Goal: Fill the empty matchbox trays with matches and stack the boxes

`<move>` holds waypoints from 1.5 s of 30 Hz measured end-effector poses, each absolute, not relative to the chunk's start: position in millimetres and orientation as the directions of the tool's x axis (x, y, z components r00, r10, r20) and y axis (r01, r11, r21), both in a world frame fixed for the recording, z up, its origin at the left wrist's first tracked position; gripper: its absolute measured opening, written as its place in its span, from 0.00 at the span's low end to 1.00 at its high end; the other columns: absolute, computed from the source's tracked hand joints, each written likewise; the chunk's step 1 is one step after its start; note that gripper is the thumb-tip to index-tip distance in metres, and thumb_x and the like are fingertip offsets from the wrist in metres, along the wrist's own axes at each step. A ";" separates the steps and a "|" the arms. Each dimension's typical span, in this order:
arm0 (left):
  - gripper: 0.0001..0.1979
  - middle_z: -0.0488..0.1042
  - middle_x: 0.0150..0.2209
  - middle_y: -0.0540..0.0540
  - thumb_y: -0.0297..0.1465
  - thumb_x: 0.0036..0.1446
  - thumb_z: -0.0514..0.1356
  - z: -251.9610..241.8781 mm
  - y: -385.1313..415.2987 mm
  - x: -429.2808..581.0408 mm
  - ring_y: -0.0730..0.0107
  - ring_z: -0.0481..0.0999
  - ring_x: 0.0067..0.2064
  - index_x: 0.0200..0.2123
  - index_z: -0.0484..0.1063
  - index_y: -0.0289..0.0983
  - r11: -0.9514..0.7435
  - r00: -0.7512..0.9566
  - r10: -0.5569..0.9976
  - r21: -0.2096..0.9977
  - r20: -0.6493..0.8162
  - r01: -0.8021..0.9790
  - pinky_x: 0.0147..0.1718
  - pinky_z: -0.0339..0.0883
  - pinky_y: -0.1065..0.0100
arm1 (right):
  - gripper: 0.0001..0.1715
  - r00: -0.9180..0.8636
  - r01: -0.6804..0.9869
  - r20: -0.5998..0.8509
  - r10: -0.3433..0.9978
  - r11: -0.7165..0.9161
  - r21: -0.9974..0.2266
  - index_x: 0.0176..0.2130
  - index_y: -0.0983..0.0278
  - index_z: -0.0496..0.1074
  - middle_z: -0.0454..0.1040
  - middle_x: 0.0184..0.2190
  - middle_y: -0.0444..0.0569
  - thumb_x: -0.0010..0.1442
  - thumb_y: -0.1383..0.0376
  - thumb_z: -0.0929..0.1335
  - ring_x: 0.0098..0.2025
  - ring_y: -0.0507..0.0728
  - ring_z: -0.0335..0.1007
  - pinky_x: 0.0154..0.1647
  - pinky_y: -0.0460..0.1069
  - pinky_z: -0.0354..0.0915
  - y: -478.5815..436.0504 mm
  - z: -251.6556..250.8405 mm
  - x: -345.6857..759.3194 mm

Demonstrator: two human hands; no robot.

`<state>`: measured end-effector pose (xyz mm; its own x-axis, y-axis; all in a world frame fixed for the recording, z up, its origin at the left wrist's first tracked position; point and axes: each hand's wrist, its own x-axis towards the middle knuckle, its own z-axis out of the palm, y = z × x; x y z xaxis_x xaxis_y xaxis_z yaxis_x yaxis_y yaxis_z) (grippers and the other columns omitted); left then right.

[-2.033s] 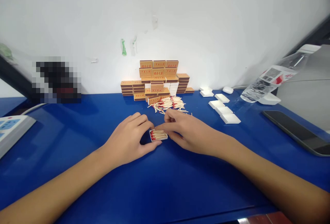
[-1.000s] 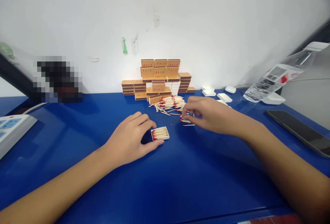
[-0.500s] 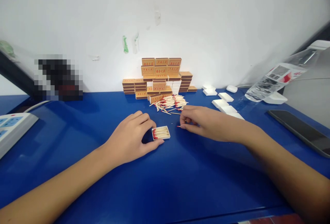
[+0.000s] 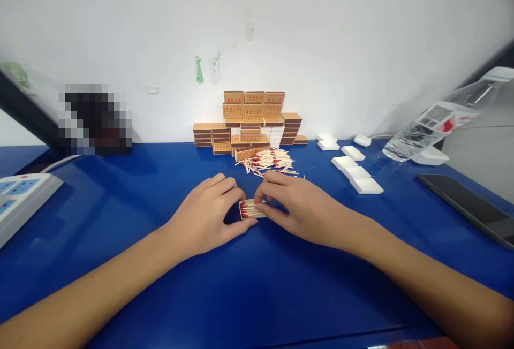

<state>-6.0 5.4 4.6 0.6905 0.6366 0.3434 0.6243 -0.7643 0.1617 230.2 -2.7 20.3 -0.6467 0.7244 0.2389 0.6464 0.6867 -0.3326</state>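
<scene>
A small white matchbox tray (image 4: 249,209) full of red-tipped matches lies on the blue table (image 4: 120,215) in front of me. My left hand (image 4: 204,218) curls round its left end, thumb and fingers pinching it. My right hand (image 4: 297,204) covers the tray's right end with its fingertips pinched together over the matches. Whether it holds matches is hidden. Just beyond the hands lies a loose heap of matches (image 4: 268,160).
Orange matchboxes (image 4: 249,121) are stacked against the white wall. Several empty white trays (image 4: 355,172) lie to the right. A toppled water bottle (image 4: 429,124) and a dark phone (image 4: 469,204) are at far right, a white power strip (image 4: 20,199) at far left.
My right hand went out to the loose matches, pinched some, and has come back onto the tray's right end. The left hand has stayed on the tray.
</scene>
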 end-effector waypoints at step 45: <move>0.15 0.74 0.38 0.44 0.43 0.66 0.65 4.1 6.1 -6.3 0.57 0.72 0.42 0.42 0.75 0.36 -0.787 0.713 0.615 0.198 0.336 0.585 0.43 0.69 0.56 | 0.07 -0.589 0.674 0.177 0.788 0.600 -0.431 0.40 0.62 0.73 0.73 0.41 0.46 0.70 0.61 0.71 0.37 0.53 0.69 0.35 0.49 0.58 -1.4 20.8 230.6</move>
<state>-6.3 6.1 4.1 0.7135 0.6150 0.3358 0.5850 -0.7866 0.1976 230.6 -1.4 20.8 -0.5891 0.7885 0.1768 0.6740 0.6002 -0.4307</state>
